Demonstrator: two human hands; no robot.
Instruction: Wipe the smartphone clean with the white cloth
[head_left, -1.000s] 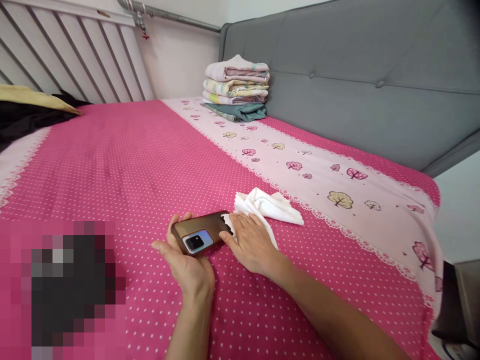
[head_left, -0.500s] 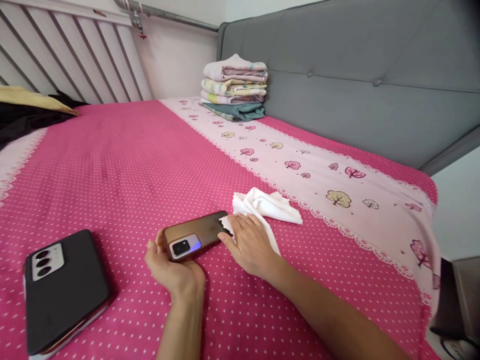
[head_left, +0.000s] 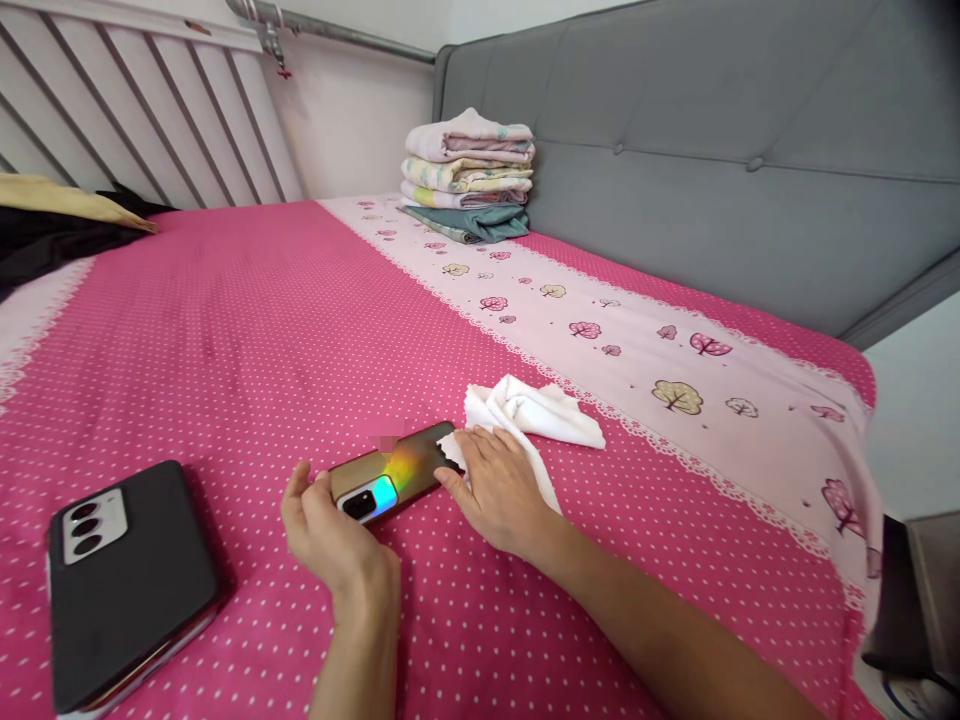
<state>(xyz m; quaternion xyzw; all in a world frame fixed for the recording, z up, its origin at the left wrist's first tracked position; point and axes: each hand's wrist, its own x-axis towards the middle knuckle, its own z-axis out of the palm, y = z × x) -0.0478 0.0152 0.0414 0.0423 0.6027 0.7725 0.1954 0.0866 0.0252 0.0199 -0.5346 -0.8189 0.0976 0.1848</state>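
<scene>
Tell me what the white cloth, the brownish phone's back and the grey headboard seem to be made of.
The white cloth looks like soft, matte fabric: it folds loosely and has a zigzag edge. The brownish phone's back looks smooth and glossy, probably a plastic case, given its rainbow sheen. The grey headboard is padded and seamed, with a dull finish; perhaps imitation leather or cloth.

You have a bright, soft, fairly even light on the bedspread [head_left: 247, 340], its source out of your view. Rainbow glare streaks the brown phone [head_left: 424, 462], turning cyan at its camera panel. A soft shadow edges the dark phone [head_left: 139, 595]. Your wide lens stretches the radiator [head_left: 142, 100] and the frame's sides, and the top right corner falls dark. A small pixelated patch sits above the glare; far detail looks slightly soft
</scene>
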